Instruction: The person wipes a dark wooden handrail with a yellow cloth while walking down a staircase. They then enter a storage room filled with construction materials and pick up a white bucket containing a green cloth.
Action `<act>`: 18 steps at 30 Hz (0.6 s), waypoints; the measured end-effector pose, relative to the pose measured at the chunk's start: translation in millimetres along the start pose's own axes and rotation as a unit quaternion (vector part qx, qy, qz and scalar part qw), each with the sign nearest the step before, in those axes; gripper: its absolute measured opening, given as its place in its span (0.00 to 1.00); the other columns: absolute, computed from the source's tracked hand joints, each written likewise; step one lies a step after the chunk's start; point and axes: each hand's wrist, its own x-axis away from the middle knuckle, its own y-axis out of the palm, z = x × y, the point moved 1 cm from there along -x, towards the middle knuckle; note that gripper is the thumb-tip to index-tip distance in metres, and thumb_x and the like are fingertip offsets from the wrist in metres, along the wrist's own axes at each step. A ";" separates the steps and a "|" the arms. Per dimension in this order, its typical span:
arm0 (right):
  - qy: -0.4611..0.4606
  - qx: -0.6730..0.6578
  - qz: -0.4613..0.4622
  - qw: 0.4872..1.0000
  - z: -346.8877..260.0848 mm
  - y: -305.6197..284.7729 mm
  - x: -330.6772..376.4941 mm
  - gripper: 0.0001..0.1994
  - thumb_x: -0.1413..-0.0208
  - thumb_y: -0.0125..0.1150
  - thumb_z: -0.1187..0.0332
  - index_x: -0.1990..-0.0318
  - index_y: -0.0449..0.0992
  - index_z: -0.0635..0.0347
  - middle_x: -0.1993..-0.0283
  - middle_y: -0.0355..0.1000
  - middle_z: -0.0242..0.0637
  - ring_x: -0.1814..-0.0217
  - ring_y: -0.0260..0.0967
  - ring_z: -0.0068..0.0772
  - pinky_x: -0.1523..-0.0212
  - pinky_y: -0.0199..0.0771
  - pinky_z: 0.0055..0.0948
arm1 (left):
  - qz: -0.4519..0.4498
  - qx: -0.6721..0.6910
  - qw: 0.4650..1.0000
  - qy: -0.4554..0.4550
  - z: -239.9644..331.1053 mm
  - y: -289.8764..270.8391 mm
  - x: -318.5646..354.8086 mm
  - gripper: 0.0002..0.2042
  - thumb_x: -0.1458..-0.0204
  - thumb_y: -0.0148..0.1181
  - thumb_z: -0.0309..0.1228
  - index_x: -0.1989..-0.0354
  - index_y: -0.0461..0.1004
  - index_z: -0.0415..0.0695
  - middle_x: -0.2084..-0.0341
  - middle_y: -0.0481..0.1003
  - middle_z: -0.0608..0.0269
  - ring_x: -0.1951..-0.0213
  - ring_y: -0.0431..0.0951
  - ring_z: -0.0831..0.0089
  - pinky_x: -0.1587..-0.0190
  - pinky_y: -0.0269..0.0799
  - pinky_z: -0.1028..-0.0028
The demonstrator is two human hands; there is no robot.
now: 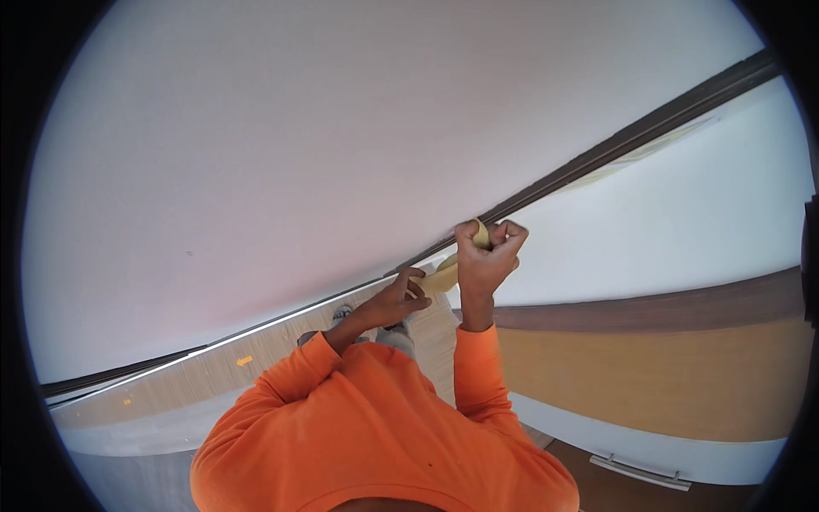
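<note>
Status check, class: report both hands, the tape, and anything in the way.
Right hand gripping tape roll. Left hand pinching tape strip near dark wall trim. No obstruction seen.

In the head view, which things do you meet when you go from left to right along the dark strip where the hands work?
Small orange mark on the wooden panel → left hand → yellowish tape strip → right hand → metal handle
</note>
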 end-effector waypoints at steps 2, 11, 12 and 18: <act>0.030 0.002 -0.033 0.999 -0.3 1.9 0.8 0.19 0.51 0.70 0.69 0.62 0.62 0.60 0.77 0.59 0.32 0.79 0.59 0.27 0.73 0.69 0.28 | -0.012 0.001 1.000 -0.009 -0.7 0.3 -0.2 0.35 0.40 0.66 0.40 0.32 0.53 0.40 0.52 0.71 0.53 0.50 0.77 0.66 0.49 0.74 0.67; 0.078 -0.013 -0.084 0.993 6.3 3.3 6.6 0.19 0.51 0.68 0.72 0.61 0.59 0.58 0.81 0.61 0.33 0.80 0.56 0.26 0.74 0.66 0.29 | -0.010 0.007 1.000 -0.001 -8.1 -3.1 -0.7 0.37 0.41 0.67 0.41 0.31 0.52 0.39 0.52 0.72 0.51 0.48 0.76 0.62 0.47 0.74 0.66; 0.082 -0.014 -0.084 0.993 3.6 3.3 5.6 0.19 0.51 0.68 0.73 0.61 0.59 0.58 0.82 0.60 0.33 0.80 0.55 0.25 0.74 0.65 0.28 | -0.008 0.001 1.000 -0.004 -1.1 -2.8 1.7 0.38 0.41 0.67 0.41 0.30 0.51 0.38 0.51 0.71 0.50 0.47 0.76 0.61 0.46 0.74 0.65; 0.115 -0.054 -0.087 0.988 -13.5 1.7 3.5 0.21 0.52 0.67 0.79 0.60 0.57 0.57 0.80 0.65 0.29 0.75 0.55 0.15 0.71 0.61 0.17 | -0.012 -0.019 1.000 0.016 -7.6 -5.0 -1.2 0.39 0.40 0.65 0.44 0.30 0.51 0.37 0.49 0.71 0.48 0.46 0.75 0.59 0.45 0.73 0.63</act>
